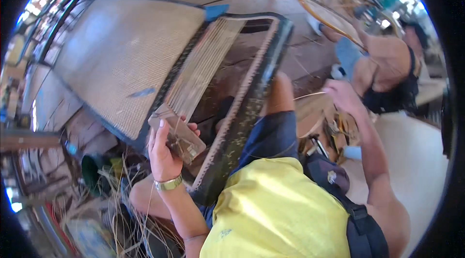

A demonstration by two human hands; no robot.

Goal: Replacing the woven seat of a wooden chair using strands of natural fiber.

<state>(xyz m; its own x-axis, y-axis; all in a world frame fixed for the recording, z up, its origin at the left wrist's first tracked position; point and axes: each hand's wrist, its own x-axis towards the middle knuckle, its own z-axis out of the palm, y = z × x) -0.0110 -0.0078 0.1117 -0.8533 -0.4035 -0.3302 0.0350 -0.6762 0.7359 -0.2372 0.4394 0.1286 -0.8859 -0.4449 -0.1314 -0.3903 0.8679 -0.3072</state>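
The left hand [162, 154] is wrapped tight around a small wooden block [177, 132], pressed on the strands [203, 64] of a dark woven frame [242, 113]. The right hand [341, 94], far off to the side, pinches a thin strip [310, 95]. If the block slips, the strands might bunch up; the strip might snap if tugged.

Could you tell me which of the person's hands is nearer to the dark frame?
Left. The left hand holds a small block against the frame; the right hand is off to its right.
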